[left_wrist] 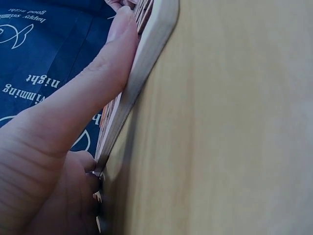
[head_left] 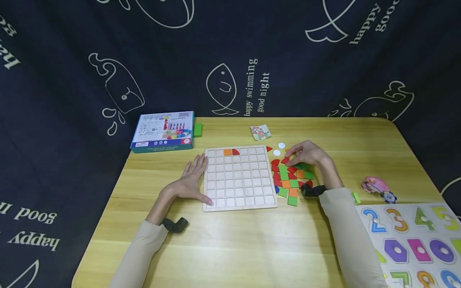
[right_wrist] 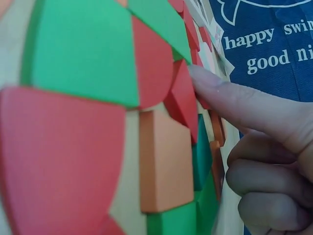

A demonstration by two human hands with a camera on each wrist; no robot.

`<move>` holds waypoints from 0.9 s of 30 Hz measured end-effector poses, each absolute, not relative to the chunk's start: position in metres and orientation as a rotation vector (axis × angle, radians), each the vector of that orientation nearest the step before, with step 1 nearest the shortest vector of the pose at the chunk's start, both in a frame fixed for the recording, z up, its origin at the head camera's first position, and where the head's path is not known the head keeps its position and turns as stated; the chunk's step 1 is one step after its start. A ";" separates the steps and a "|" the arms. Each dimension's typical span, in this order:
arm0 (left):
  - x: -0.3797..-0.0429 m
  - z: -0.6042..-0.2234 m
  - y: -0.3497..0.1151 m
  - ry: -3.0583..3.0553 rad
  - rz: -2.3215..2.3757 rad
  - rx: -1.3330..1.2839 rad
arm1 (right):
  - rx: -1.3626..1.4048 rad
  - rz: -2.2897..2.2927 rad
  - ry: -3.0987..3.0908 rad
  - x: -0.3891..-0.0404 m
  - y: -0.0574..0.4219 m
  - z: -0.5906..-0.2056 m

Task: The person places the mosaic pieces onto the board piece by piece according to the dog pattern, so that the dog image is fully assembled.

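Observation:
A pale wooden grid board lies in the middle of the table, with an orange square and a red quarter-circle in its top row. My left hand is spread at the board's left side, thumb over the near corner and fingertips along the edge. Right of the board, my right hand reaches down over loose coloured pieces. Its thumb and forefinger pinch a red piece. In the right wrist view the thumb is beside red pieces, with other fingers curled behind.
A boxed toy set and a green block stand at the back left. Behind the board lies a small printed card, with white discs nearby. At right are a pink toy and a number-and-shape puzzle board.

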State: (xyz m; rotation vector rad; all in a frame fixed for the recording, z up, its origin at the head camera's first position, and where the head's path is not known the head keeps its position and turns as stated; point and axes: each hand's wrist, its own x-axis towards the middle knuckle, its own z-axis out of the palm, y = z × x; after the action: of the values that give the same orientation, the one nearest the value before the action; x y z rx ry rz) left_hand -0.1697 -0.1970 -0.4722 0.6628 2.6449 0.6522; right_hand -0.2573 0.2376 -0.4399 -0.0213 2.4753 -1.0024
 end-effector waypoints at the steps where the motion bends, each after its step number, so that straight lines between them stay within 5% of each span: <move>1: -0.170 -0.472 -0.198 2.647 0.652 0.661 | -0.036 -0.994 2.482 -0.258 0.237 -0.440; 12: -0.172 -0.469 -0.203 2.654 0.651 0.643 | -0.265 -0.918 2.590 -0.264 0.211 -0.420; 27: -0.171 -0.473 -0.197 2.646 0.607 0.663 | -0.292 -1.221 2.384 -0.283 0.037 -0.430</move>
State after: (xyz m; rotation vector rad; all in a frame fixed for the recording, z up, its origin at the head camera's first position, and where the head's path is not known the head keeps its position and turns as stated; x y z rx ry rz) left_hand -0.1714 -0.1968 -0.4727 0.6633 2.6461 0.6075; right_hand -0.2833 0.0368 -0.4303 -0.2924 2.3844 -1.2207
